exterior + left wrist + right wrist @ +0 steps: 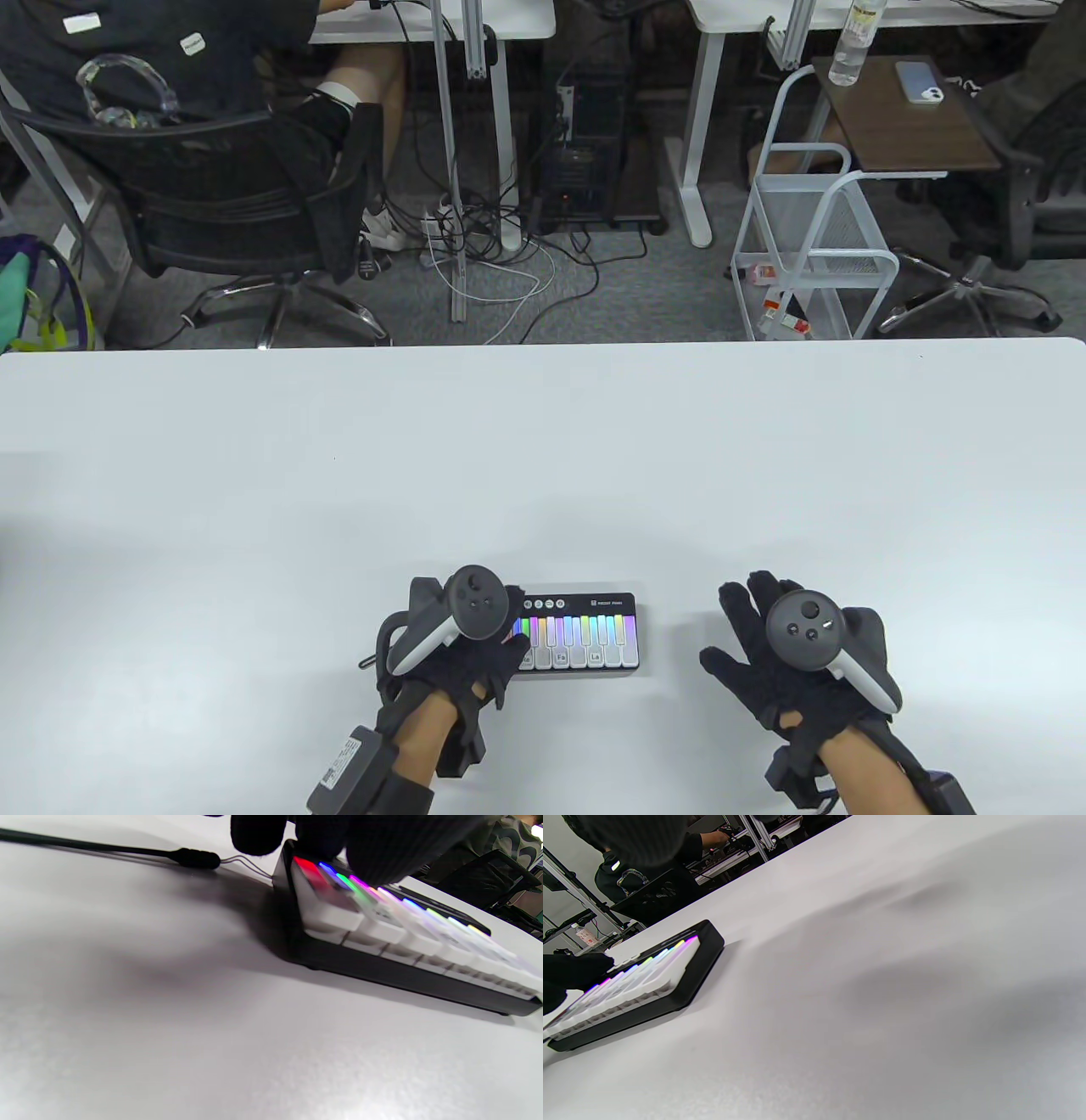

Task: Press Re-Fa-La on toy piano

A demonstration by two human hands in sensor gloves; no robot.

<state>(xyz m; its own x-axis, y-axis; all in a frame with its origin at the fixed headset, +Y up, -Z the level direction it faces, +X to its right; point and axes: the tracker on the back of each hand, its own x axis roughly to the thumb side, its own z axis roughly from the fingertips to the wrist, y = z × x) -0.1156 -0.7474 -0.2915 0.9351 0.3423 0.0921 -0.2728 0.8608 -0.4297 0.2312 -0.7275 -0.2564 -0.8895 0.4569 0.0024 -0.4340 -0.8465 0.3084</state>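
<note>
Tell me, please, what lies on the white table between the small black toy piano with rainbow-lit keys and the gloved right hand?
Nothing: only bare white table separates the toy piano from the right hand, as the table view shows.

toy piano point(585, 638), small black case, white keys with rainbow-lit tops, labels Fa and La visible, flat on white counter point(543, 475), near front edge, left end under glove

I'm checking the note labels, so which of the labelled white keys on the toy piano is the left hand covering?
The leftmost labelled key, on the toy piano: the left hand partly hides it, so its label cannot be read, while the Fa key and La key show fully.
</note>
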